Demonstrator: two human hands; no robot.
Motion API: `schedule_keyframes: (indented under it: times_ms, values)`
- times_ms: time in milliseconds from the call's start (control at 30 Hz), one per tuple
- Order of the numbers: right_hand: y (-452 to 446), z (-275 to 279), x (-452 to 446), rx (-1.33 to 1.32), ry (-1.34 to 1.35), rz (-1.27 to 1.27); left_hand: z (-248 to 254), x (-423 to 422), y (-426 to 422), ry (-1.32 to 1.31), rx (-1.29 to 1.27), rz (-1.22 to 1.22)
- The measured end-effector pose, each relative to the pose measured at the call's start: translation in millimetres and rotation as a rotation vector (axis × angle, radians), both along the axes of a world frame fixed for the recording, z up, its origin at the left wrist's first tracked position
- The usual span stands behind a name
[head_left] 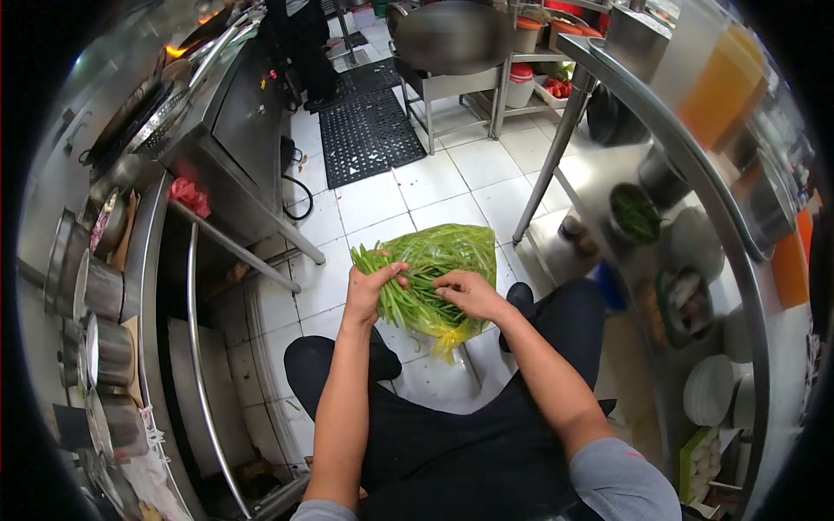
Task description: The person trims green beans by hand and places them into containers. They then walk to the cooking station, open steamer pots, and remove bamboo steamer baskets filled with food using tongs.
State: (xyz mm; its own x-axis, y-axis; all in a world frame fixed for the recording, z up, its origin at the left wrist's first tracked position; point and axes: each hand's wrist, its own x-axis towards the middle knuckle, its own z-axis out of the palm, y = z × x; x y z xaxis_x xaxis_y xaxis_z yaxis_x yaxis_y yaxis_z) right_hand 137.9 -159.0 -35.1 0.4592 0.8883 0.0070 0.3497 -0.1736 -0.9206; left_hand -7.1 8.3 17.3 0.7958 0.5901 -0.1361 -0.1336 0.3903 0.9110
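Nearest the camera is the person's dark apron, with the grey right sleeve beside it; a red mark on that sleeve is too small to read. Beyond the lap, above the white tiled floor, the left hand grips a bundle of long green beans, thumb laid across them. The right hand curls over the same beans; its fingertips are partly buried, so whether they pinch any cannot be told. The beans lie at the mouth of a translucent yellowish bag, whose film blurs those inside. Most slant from upper left to lower right, some ends fanning out. At right, containers on the steel tabletop are blurred; at the top, the frame cuts off another person.
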Motion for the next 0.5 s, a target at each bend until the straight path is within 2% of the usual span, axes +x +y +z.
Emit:
schedule_keyframes:
  times_ms: [100, 200, 267, 467, 500]
  values:
    - [6.7, -0.8, -6.0, 0.028, 0.048, 0.008, -3.2, -2.5, 3.7, -0.026, -0.023, 0.024]
    - [10.1, 3.0, -5.8, 0.076, -0.075, -0.044, -8.1, -2.7, 3.7, -0.035, 0.001, 0.073]
    - [13.1, 11.2, -8.0, 0.074, -0.02, -0.218, -11.3, 0.3, 2.7, -0.035, 0.021, 0.083]
    - [17.2, -5.0, -10.0, 0.13, -0.066, -0.386, -13.8, 5.4, -0.2, -0.029, 0.068, 0.088]
    - [16.0, -8.7, -6.2, 0.128, -0.065, -0.386, -13.0, 4.1, 3.6, -0.031, 0.047, 0.157]
